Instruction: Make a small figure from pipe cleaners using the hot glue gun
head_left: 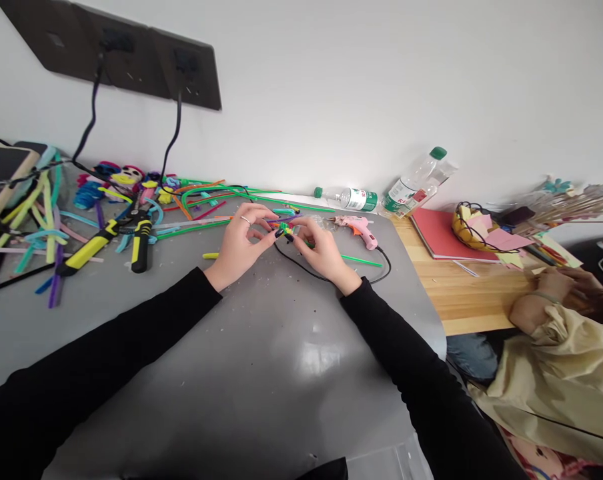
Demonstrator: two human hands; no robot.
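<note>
My left hand (241,243) and my right hand (324,253) meet over the middle of the grey table (261,360), both pinched on a small twisted bundle of coloured pipe cleaners (284,229), green, yellow and purple. A ring shows on a left finger. Both arms wear black sleeves. A black cable (301,267) runs under my right hand to a pink glue gun (359,230) lying just to the right.
Loose pipe cleaners (201,200) and pipe-cleaner figures (126,177) crowd the back left, beside yellow-handled pliers (109,240). Two plastic bottles (381,193) lie by the wall. A wooden table (461,293) at right holds a red notebook (434,233) and a basket (474,227); another person's hands (546,293) work there.
</note>
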